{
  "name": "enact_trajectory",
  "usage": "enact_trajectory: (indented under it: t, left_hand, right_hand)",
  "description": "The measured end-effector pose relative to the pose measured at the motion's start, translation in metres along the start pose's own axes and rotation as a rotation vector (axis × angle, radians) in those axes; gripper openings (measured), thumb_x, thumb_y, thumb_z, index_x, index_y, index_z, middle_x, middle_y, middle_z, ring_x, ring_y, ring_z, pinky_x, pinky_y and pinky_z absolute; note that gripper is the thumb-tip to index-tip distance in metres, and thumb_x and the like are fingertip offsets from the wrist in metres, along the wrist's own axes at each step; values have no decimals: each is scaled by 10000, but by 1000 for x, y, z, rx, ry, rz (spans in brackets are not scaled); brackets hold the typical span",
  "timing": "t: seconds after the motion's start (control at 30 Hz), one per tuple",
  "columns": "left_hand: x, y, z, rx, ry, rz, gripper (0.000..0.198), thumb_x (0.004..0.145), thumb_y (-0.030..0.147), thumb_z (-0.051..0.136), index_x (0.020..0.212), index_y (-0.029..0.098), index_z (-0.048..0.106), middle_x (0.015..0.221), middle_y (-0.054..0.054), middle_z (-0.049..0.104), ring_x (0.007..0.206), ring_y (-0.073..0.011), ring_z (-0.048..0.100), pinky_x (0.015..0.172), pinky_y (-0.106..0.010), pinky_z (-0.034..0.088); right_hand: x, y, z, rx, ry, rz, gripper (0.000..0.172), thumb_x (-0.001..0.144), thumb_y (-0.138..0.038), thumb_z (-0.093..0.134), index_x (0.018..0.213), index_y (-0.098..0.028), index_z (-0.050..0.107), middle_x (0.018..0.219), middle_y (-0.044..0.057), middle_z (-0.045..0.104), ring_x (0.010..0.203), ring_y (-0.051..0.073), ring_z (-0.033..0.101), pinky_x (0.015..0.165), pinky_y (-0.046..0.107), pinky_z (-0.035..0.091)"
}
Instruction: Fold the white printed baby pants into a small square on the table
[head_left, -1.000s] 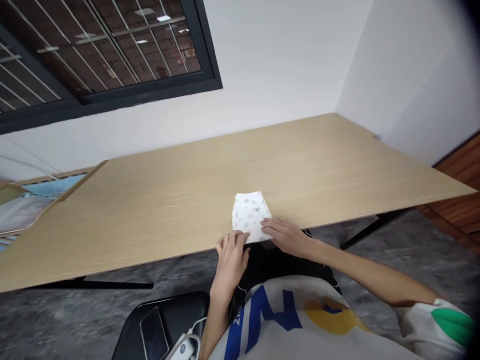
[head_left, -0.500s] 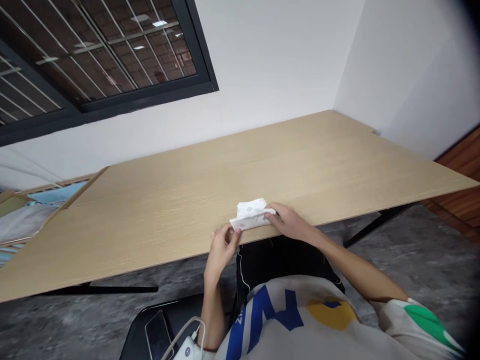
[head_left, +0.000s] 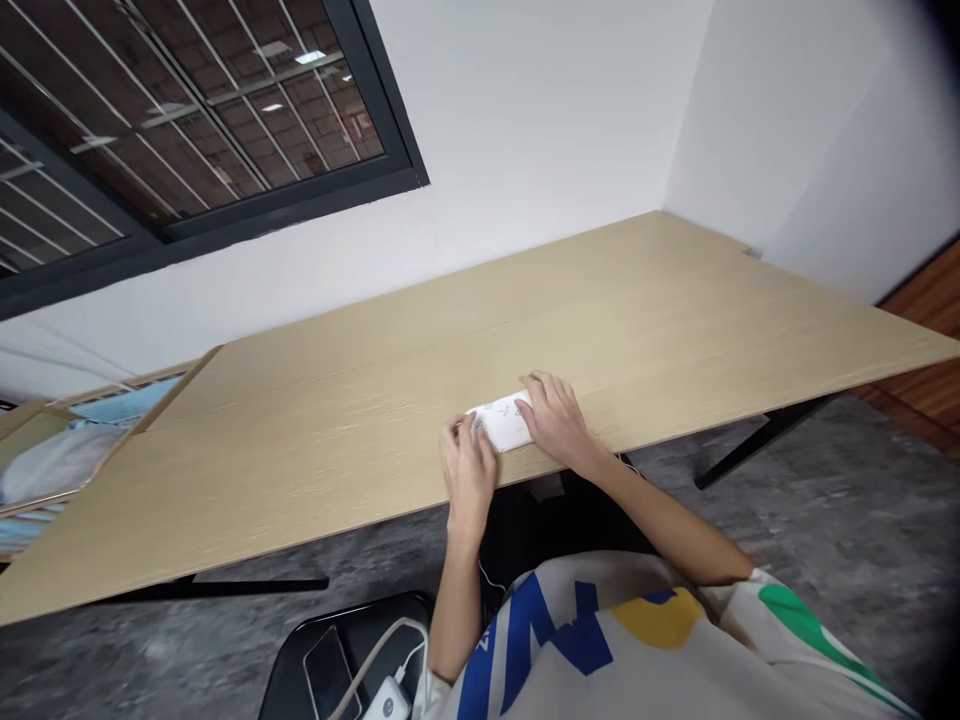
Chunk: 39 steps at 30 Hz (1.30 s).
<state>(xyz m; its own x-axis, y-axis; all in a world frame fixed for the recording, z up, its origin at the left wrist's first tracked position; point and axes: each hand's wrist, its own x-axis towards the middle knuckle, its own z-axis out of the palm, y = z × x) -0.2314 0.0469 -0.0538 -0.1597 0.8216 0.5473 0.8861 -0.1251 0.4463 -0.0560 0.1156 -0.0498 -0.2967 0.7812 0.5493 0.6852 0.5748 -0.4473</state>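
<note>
A small white folded cloth [head_left: 506, 422] with faint grey prints lies near the front edge of the wooden table [head_left: 360, 420]. It now has the shape of a compact, flat rectangle. At its left end is my left hand [head_left: 469, 465], fingers curled over the edge and thumb against the near side. My right hand [head_left: 556, 420] closes over the opposite end, its thumb lying on the top face and its fingers behind the far edge. Part of each end is hidden beneath the fingers.
A black chair seat [head_left: 289, 660] at the lower left bears a phone [head_left: 328, 675] and a white device [head_left: 390, 700] with a cable. Left of the table, an open box [head_left: 45, 450] holds bagged and blue things. A barred window [head_left: 225, 110] is set in the wall.
The cloth's loose back flap has been folded over, making one flat rectangle. My left hand moved up and right onto its end; my right hand moved up over the far edge.
</note>
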Motion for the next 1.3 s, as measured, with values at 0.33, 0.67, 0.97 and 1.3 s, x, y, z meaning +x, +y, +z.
enact_trajectory:
  t: [0.33, 0.67, 0.97, 1.3]
  left_hand:
    - [-3, 9, 35, 202, -355, 118, 613, 1054, 300, 271, 1628, 90, 312, 1695, -186, 323, 1609, -323, 222, 1288, -560, 267]
    - [-4, -5, 8, 227, -350, 69, 673, 1066, 473, 340, 1608, 75, 340, 1691, -224, 304, 1602, -389, 214, 1258, -620, 270]
    - [9, -13, -11, 102, -418, 173, 665, 967, 553, 600, 1519, 203, 475, 1624, -173, 459, 1524, -318, 413, 1217, -535, 327]
    - [25, -25, -11, 100, -232, 139, 326, 958, 258, 548, 1251, 243, 690, 1450, -135, 609, 1365, -304, 550, 1148, -524, 376]
  right_hand:
    - [-15, 8, 9, -9, -262, -234, 571, 1105, -375, 295, 1605, -123, 405, 1640, 176, 427, 1549, 319, 344, 1254, 559, 294]
    - [-21, 27, -4, 8, -301, -194, 660, 1106, -467, 307, 1663, -115, 256, 1691, 204, 307, 1584, 323, 271, 1265, 567, 281]
    - [-6, 38, -26, 65, -458, -315, 737, 993, -595, 572, 1602, -207, 422, 1645, 154, 425, 1530, 345, 379, 1233, 566, 301]
    - [28, 34, -23, 72, -422, -304, 414, 939, -124, 516, 1333, -153, 639, 1338, 168, 690, 1246, 318, 614, 1072, 503, 425]
